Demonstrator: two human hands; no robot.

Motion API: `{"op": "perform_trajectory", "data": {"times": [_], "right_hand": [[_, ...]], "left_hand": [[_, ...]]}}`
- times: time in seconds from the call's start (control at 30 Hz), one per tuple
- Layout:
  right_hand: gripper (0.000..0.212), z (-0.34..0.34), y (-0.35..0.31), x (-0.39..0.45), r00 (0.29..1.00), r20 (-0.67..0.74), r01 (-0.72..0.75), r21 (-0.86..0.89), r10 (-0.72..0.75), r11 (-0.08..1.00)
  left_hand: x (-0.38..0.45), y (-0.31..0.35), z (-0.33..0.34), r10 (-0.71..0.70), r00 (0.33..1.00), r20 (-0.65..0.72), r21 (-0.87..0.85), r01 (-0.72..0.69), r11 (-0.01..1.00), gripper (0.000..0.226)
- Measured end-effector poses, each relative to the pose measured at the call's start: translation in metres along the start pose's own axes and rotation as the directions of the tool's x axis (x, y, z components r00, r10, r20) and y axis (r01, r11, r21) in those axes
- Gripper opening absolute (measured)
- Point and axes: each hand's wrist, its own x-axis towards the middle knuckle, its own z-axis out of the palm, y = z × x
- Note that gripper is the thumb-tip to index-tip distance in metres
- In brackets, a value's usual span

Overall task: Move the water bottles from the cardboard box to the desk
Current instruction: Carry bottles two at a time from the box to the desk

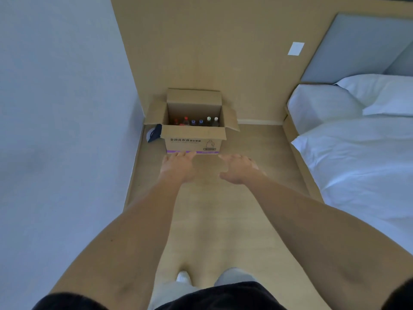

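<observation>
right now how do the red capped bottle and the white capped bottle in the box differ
The red capped bottle stands toward the left side of the cardboard box; the white capped bottle stands at the far right of the row. Their caps differ in colour, red against white. Both stand upright inside the open box, untouched by either hand.

Wood floor (241, 198) had an open cardboard box (194, 139) sitting in the corner w/ bottles (196, 121) inside, and a dark cap-like thing (154, 133) right beside its left side.
</observation>
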Motion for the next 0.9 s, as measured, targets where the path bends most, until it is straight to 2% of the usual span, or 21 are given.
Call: {"op": "perform_trajectory", "data": {"times": [0.43, 0.63, 0.9], "right_hand": [[0.064, -0.053, 0.002, 0.19, 0.999, 0.005, -0.043, 0.064, 0.043, 0.997], [0.068, -0.093, 0.012, 0.296, 0.998, 0.03, -0.063, 0.127, 0.06, 0.99], [0.06, -0.125, 0.044, 0.391, 0.996, 0.091, -0.007, 0.057, 0.002, 0.998]], "left_hand": [[0.178, -0.032, -0.055, 0.004, 1.0, 0.014, 0.025, -0.004, 1.0, 0.059], [0.274, -0.043, -0.096, -0.049, 0.999, 0.022, -0.006, 0.049, 0.999, 0.058], [0.38, -0.034, -0.114, -0.079, 0.995, 0.053, -0.045, 0.081, 0.996, 0.057]]}}
